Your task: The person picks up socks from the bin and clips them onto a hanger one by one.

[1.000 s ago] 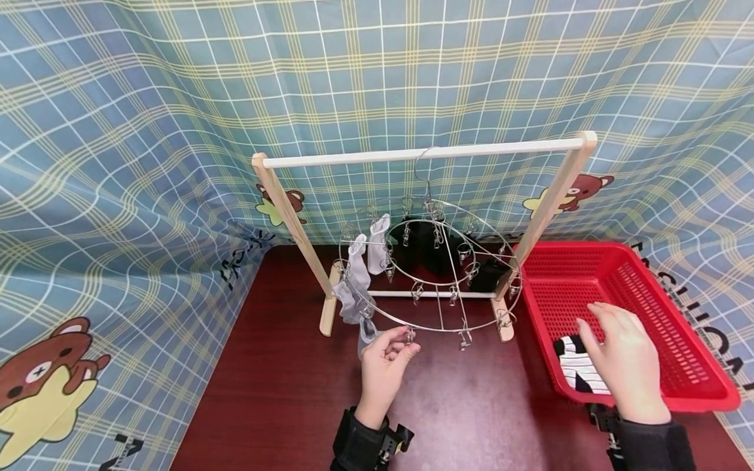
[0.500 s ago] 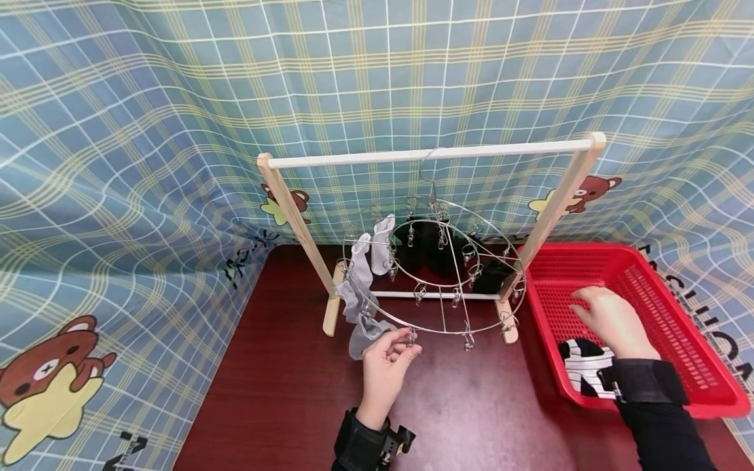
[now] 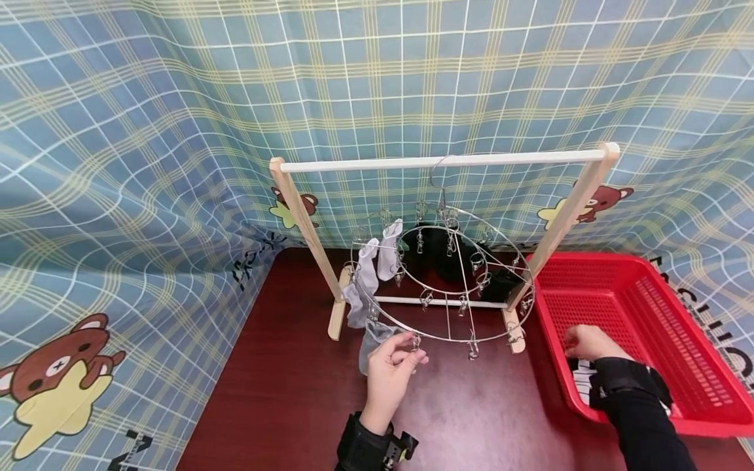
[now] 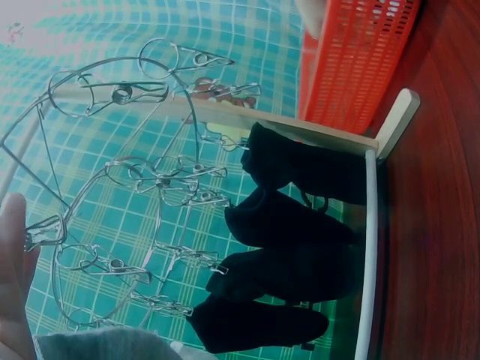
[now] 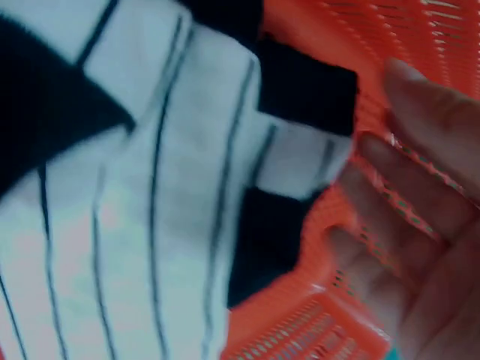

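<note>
My left hand point(image 3: 385, 383) pinches a wire clip point(image 3: 416, 343) on the front rim of a round metal sock hanger point(image 3: 448, 339). Beside those fingers a grey sock point(image 3: 370, 343) hangs from the neighbouring clip. Pale socks point(image 3: 366, 267) hang along the hanger's left side, and several black socks point(image 4: 289, 274) show at its back in the left wrist view. My right hand point(image 3: 592, 343) is down inside the red basket point(image 3: 550, 353), right at the cuff end of white socks point(image 5: 187, 172) with black stripes. Its fingers point(image 5: 405, 180) are loosely extended, with no sock between them.
A wooden stand with a white crossbar point(image 3: 377, 163) carries the hanger by its hook. Bare clips point(image 3: 473, 351) dangle along the front and right of the rings. The stand and basket sit on a dark red table point(image 3: 283, 392), with a plaid curtain point(image 3: 459, 78) behind.
My right hand has moved down and slightly left into the basket, reaching the striped socks. My left hand stays on the clip. The view has shifted a little.
</note>
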### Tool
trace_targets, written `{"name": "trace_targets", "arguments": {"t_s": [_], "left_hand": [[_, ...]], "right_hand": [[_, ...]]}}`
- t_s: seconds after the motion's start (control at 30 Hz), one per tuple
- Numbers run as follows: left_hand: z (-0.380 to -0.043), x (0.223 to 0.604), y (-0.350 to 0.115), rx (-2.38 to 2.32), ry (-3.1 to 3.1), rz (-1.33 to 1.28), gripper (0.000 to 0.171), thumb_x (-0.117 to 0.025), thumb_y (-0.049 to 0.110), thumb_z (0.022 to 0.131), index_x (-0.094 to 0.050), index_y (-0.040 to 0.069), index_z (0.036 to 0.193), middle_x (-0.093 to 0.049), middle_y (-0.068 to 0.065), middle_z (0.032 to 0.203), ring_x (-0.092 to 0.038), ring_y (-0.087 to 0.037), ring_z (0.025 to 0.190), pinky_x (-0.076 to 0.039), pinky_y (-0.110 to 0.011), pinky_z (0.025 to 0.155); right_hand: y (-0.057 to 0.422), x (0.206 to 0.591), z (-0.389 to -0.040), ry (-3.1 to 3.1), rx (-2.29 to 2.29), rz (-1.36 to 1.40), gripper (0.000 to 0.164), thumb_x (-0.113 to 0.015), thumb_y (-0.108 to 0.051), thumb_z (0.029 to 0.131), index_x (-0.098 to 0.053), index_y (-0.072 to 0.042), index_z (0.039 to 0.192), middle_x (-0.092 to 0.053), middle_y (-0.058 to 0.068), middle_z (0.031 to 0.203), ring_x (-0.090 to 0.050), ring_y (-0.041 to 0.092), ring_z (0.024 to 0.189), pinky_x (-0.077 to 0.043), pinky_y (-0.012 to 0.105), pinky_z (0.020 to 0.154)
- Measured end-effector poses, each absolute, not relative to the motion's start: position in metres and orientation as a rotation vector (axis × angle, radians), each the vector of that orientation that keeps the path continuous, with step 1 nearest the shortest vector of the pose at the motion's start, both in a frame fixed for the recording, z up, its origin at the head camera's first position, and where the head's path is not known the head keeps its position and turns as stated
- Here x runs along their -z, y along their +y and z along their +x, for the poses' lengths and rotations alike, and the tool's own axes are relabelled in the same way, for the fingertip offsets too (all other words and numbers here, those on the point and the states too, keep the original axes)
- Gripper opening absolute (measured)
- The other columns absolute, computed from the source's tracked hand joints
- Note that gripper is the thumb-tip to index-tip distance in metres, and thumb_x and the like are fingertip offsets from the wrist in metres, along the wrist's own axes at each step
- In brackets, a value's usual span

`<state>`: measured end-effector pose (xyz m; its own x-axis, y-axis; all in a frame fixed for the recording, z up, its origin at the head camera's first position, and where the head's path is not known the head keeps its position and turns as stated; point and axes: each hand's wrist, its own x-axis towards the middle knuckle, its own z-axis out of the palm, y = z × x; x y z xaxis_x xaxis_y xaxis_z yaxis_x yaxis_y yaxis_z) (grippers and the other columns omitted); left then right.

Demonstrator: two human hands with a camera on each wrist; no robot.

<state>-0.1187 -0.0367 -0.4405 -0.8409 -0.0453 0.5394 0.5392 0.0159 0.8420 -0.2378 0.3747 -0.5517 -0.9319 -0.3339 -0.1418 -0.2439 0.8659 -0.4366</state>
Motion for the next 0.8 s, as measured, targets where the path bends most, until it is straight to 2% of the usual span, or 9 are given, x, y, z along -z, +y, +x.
{"name": "trace_targets", "arguments": {"t_s": [0.2,0.3,0.53,0.8], "left_hand": [[-0.119,0.442,-0.033,1.861,-1.805,-0.481,0.026,-0.063,-0.016,0.070,-0.053,-0.016,0.094,-0.056,-0.031,0.087,-0.064,-0.021,0.068,-0.053,-0.026,0.056],[-0.121,0.442,-0.032,1.849,-1.779,-0.501,0.027,-0.063,-0.017,0.069,-0.053,-0.016,0.094,-0.055,-0.030,0.087,-0.064,-0.018,0.070,-0.053,-0.027,0.055],[-0.120,0.441,-0.033,1.839,-1.805,-0.530,0.022,-0.060,-0.015,0.073,-0.051,-0.018,0.093,-0.056,-0.031,0.081,-0.063,-0.028,0.064,-0.052,-0.036,0.050],[-0.120,0.441,-0.034,1.822,-1.824,-0.544,0.019,-0.059,-0.015,0.074,-0.050,-0.020,0.091,-0.058,-0.027,0.079,-0.060,-0.035,0.060,-0.052,-0.027,0.051]], "right_hand": [[0.383,0.573,-0.232,2.761,0.604,-0.396,0.019,-0.075,-0.004,0.052,-0.059,-0.010,0.063,-0.056,0.000,0.062,-0.045,0.013,0.058,-0.038,0.029,0.052],[0.386,0.577,-0.230,2.798,0.587,-0.401,0.020,-0.073,-0.004,0.052,-0.056,-0.013,0.058,-0.052,-0.003,0.058,-0.041,0.012,0.056,-0.035,0.027,0.050],[0.388,0.568,-0.228,2.833,0.603,-0.434,0.019,-0.070,0.000,0.062,-0.057,-0.013,0.058,-0.051,-0.004,0.057,-0.042,0.011,0.053,-0.034,0.026,0.048],[0.382,0.518,-0.217,3.140,0.520,-0.296,0.004,-0.068,-0.007,0.072,-0.065,-0.009,0.072,-0.060,0.004,0.066,-0.051,0.017,0.055,-0.039,0.036,0.046]]}}
